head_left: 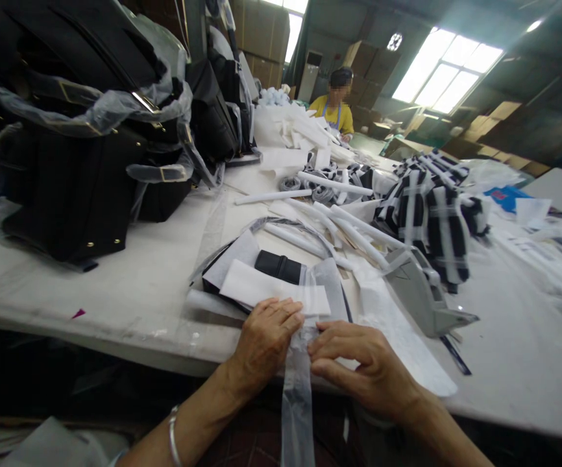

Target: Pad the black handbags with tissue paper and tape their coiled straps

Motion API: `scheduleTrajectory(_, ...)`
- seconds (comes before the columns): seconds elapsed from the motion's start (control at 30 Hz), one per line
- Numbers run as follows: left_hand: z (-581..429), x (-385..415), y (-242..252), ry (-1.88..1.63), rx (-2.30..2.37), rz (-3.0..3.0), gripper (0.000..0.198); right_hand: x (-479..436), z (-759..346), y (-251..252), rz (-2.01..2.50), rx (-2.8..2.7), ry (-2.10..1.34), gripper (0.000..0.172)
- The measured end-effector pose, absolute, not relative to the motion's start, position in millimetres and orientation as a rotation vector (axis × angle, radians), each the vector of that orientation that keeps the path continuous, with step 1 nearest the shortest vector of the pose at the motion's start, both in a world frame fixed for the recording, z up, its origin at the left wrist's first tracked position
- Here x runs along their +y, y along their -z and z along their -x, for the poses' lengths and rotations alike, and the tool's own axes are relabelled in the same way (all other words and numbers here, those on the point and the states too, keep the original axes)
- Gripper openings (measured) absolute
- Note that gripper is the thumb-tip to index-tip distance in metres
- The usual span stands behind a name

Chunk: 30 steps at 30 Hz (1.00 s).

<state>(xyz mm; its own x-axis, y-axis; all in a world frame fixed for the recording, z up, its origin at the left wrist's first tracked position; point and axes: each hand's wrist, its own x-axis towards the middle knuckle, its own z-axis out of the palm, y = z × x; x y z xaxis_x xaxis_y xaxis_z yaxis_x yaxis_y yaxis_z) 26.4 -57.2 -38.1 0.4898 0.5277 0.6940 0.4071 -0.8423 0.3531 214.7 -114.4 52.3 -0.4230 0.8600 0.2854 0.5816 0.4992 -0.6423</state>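
My left hand (266,337) rests at the near table edge with its fingers curled down on a white paper wrap (271,292) folded round a black strap piece (277,266). My right hand (363,363) lies beside it, fingers pressed together, pinching a clear plastic strip (296,389) that hangs over the table edge between both hands. The two hands almost touch at the strip. A silver bangle (174,436) sits on my left wrist.
Black bags wrapped in plastic (81,130) are stacked at the left. Rolled white paper tubes (329,224) and black-and-white striped straps (431,207) lie behind the hands. A grey tape dispenser (422,292) stands at the right. A person in yellow (337,107) works at the far end.
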Motion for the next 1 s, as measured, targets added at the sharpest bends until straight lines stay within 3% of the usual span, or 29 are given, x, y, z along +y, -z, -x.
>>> scheduleTrajectory(0.13, -27, -57, 38, -1.260, 0.835, -2.589, 0.023, -108, -212, -49, 1.319, -2.094, -0.301, 0.007)
scheduleTrajectory(0.43, -16, -56, 26, -1.074, 0.748, -2.537, 0.035, -98, -202, -26, 1.583, -2.324, 0.055, 0.019)
scheduleTrajectory(0.5, -15, -56, 23, -1.032, 0.773, -2.513, 0.030, -100, -200, -22, 1.598, -2.355, 0.159, 0.017)
scheduleTrajectory(0.7, -26, -57, 32, -1.223, 0.832, -2.589, 0.025, -102, -198, -4, 1.470, -2.357, 0.423, 0.018)
scheduleTrajectory(1.0, -31, -57, 51, -1.402, 0.832, -2.677, 0.018, -140, -224, -1, 1.129, -2.395, 0.286, 0.018)
